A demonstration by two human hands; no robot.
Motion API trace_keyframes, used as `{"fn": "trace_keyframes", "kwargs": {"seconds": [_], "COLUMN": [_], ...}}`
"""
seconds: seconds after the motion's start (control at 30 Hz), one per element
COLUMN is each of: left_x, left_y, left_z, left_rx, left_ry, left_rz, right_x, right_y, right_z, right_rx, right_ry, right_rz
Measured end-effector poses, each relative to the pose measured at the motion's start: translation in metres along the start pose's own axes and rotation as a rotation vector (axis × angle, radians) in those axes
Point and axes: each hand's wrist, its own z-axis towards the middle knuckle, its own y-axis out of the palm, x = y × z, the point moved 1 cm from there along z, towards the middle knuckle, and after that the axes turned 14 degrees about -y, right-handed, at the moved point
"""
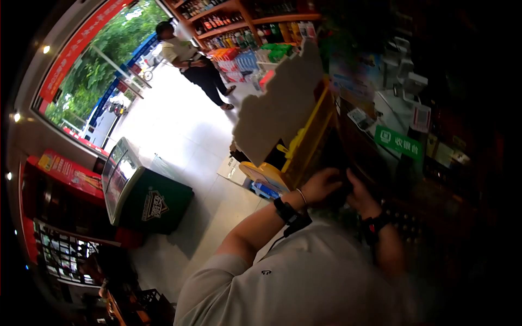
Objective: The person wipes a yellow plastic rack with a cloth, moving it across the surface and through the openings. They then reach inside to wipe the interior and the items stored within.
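My left hand (323, 187) is closed, its curled fingers running into deep shadow. It has a thin bracelet and a black strapped device (292, 213) at the wrist. Just beside it, my right hand (361, 194) is also closed, a dark band (374, 225) round its wrist. The two hands almost meet over a dark area, and whatever lies between the fingers is too dark to make out. A yellow-edged display rack (312, 133) stands right beyond the left hand.
A green sign with white lettering (398, 142) and small boxes sit on the counter at right. A green-sided chest freezer (157, 201) stands on the tiled floor at left. Another person (187, 60) stands near shelves of bottles (231, 38) by the open doorway.
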Motion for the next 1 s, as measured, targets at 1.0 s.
{"fn": "trace_keyframes", "kwargs": {"seconds": [1.0], "left_x": [-0.053], "left_y": [-0.102], "left_z": [-0.014], "left_rx": [0.537], "left_ry": [0.257], "left_rz": [0.932], "right_x": [0.023], "right_y": [-0.088], "right_z": [0.177], "right_rx": [0.311], "right_ry": [0.082], "right_rz": [-0.495]}}
